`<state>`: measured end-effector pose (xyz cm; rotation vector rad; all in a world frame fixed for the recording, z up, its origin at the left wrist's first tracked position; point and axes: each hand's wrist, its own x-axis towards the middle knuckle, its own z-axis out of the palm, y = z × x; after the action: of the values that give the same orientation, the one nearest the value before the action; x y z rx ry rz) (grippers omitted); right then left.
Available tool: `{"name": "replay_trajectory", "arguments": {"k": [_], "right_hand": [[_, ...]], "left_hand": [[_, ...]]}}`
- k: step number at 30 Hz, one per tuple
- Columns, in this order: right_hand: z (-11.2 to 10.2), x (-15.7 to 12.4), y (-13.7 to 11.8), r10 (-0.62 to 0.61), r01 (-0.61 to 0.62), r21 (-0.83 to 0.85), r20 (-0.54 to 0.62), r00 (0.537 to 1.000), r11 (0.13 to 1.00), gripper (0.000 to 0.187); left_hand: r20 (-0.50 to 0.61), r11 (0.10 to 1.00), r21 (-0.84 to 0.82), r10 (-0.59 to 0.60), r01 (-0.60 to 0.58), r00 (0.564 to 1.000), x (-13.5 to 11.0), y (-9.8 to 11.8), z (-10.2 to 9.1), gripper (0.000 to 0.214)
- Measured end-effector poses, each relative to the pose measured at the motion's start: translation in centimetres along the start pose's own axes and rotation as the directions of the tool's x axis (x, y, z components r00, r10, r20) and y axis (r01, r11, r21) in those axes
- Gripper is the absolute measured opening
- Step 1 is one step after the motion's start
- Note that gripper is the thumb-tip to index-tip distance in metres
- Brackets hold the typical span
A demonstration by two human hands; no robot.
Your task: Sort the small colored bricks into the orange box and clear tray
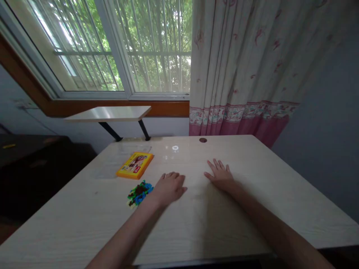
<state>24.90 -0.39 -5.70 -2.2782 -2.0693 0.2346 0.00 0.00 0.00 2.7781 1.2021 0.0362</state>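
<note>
My left hand lies palm down on the pale wooden table, fingers loosely curled and holding nothing. Just left of it sits a small heap of blue, green and brown puzzle pieces, close to my wrist. Beyond the heap lies a flat yellow box with a picture on its lid. My right hand rests flat on the table to the right, fingers spread, empty.
A small round hole is near the table's far edge. A narrow shelf on black brackets sticks out under the window. A pink-hemmed curtain hangs at the back right. Dark furniture stands to the left.
</note>
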Motion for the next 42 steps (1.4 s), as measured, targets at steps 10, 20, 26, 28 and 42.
{"name": "replay_trajectory", "arguments": {"k": [10, 20, 26, 28, 42], "right_hand": [[-0.2, -0.2, -0.2, -0.002, 0.002, 0.003, -0.004, 1.0, 1.0, 0.067], [-0.1, -0.1, -0.1, 0.001, -0.001, 0.001, -0.002, 1.0, 1.0, 0.067], [0.1, 0.0, 0.0, -0.01, 0.01, 0.009, -0.031, 0.999, 1.0, 0.067], [0.1, -0.1, 0.1, -0.01, 0.01, 0.006, -0.028, 1.0, 1.0, 0.067], [-0.1, -0.2, -0.1, 0.003, -0.003, -0.006, -0.003, 1.0, 1.0, 0.067]], "left_hand": [[-0.293, 0.975, -0.177, -0.179, 0.131, 0.939, -9.4, -7.7, 0.7, 0.04], [-0.335, 0.981, -0.159, -0.157, 0.108, 0.929, -10.0, -9.6, 2.6, 0.051], [-0.299, 0.99, -0.117, -0.115, 0.083, 0.947, -9.2, -9.7, 3.2, 0.057], [-0.3, 0.989, -0.119, -0.117, 0.084, 0.947, -9.2, -9.6, 3.3, 0.057], [-0.314, 0.981, -0.19, -0.099, 0.04, 0.944, -8.1, -8.3, 3.3, 0.056]]}}
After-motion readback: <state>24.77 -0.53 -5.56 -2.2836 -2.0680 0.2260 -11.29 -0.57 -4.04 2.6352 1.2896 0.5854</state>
